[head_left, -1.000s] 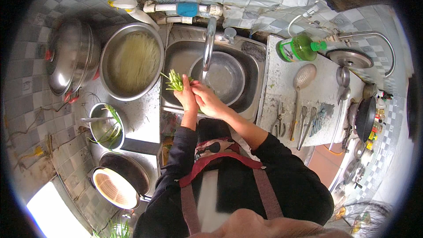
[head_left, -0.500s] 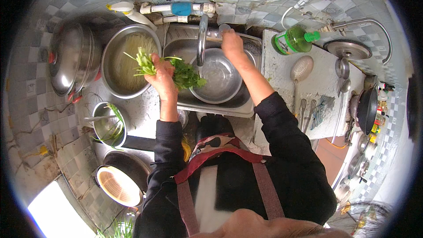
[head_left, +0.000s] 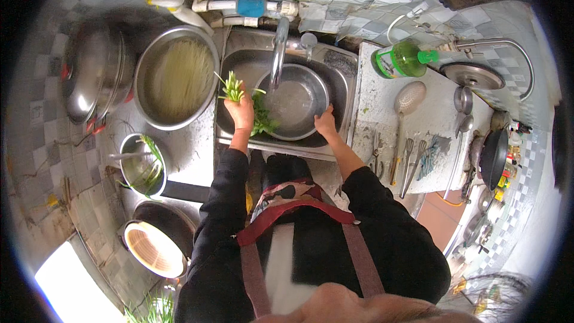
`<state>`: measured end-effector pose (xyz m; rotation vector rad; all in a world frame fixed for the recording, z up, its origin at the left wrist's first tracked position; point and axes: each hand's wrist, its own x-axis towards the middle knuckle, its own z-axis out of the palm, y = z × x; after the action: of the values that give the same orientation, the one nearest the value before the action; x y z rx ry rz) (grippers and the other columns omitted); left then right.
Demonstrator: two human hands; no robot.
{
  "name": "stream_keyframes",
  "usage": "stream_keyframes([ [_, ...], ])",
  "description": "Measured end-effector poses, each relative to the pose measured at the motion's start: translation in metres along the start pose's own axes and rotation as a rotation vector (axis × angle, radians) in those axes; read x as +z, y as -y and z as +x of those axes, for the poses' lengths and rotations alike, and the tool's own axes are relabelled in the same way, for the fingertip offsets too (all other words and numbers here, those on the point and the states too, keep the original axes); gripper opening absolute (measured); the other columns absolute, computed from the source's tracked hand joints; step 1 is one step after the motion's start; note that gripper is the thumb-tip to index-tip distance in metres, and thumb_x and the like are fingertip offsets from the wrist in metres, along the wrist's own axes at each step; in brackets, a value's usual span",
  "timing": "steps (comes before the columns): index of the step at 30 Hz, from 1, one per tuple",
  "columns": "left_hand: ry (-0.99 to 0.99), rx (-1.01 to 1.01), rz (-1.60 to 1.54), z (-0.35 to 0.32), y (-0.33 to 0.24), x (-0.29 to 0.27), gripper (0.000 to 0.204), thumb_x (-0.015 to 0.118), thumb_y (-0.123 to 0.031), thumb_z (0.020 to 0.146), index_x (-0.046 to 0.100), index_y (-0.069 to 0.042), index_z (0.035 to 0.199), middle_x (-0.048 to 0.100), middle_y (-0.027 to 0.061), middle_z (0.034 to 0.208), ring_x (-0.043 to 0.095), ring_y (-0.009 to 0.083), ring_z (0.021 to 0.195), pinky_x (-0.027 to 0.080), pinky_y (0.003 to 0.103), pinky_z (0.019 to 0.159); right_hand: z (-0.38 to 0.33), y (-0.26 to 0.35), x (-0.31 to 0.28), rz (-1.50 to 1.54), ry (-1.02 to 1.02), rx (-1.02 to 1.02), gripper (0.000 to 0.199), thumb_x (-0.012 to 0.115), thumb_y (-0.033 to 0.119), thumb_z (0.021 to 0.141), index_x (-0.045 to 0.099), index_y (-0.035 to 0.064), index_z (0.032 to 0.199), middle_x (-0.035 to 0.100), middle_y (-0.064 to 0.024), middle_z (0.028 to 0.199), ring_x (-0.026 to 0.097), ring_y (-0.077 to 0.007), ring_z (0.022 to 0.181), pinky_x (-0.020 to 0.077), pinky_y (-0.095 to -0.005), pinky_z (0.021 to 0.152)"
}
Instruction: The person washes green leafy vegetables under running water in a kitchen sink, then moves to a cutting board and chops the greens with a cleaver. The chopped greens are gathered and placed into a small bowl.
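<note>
Head-worn fisheye, looking straight down, sink (head_left: 344, 93) near centre

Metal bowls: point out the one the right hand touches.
The steel bowl in the sink, under the tap; the right hand grips its rim. The others sit on the counter.

The right hand (head_left: 326, 124) has come down from the tap (head_left: 278, 54) to grip the rim of the steel bowl (head_left: 296, 103) in the sink. The left hand (head_left: 242, 113) has carried the bunch of greens (head_left: 232, 88) back from over the large basin (head_left: 176, 78) to the bowl's left edge.
</note>
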<state>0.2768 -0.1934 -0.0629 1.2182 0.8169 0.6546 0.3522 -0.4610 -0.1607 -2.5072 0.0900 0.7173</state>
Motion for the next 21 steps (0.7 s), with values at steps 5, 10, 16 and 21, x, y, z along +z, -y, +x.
stream_keyframes([
  [5,-0.001,0.134,-0.241,0.002,-0.059,-0.005,0.014,0.064,-0.015,0.099,0.058,-0.006,0.089,0.046,-0.0064,0.063,0.038,0.0038,0.052,0.031,0.024,0.045,-0.001,0.005,-0.011,-0.189,-0.016,-0.138,0.077,0.061,0.016,0.088,0.024,-0.0124,0.148,0.068,-0.0328,0.097,0.068,-0.0469,0.093,0.0544,-0.0506,0.083],
  [10,-0.076,0.172,-0.279,-0.011,-0.113,-0.018,0.026,0.059,-0.014,0.102,0.044,-0.011,0.081,0.038,-0.0057,0.059,0.031,0.0052,0.049,0.024,0.026,0.044,-0.055,0.115,-0.057,-0.26,-0.067,-0.388,0.089,0.066,0.019,0.084,0.018,-0.0077,0.154,0.07,-0.0272,0.084,0.07,-0.043,0.078,0.0567,-0.051,0.073],
  [16,-0.114,0.247,-0.291,-0.021,-0.133,-0.036,0.028,0.059,-0.018,0.103,0.041,-0.011,0.082,0.036,-0.005,0.057,0.032,0.0058,0.049,0.025,0.026,0.044,-0.066,0.179,-0.101,-0.727,-0.076,-0.573,0.088,0.073,0.013,0.076,0.032,-0.0088,0.15,0.072,-0.0211,0.08,0.072,-0.0358,0.077,0.0575,-0.0452,0.07],
  [21,-0.14,0.229,-0.381,-0.034,-0.157,-0.046,0.02,0.061,-0.017,0.102,0.048,-0.009,0.088,0.042,-0.005,0.065,0.036,0.0061,0.052,0.028,0.026,0.044,-0.092,0.209,-0.147,-0.932,-0.167,-0.761,0.057,0.056,0.004,0.082,0.048,-0.0163,0.135,0.072,-0.0212,0.077,0.073,-0.0337,0.072,0.0576,-0.044,0.062],
])
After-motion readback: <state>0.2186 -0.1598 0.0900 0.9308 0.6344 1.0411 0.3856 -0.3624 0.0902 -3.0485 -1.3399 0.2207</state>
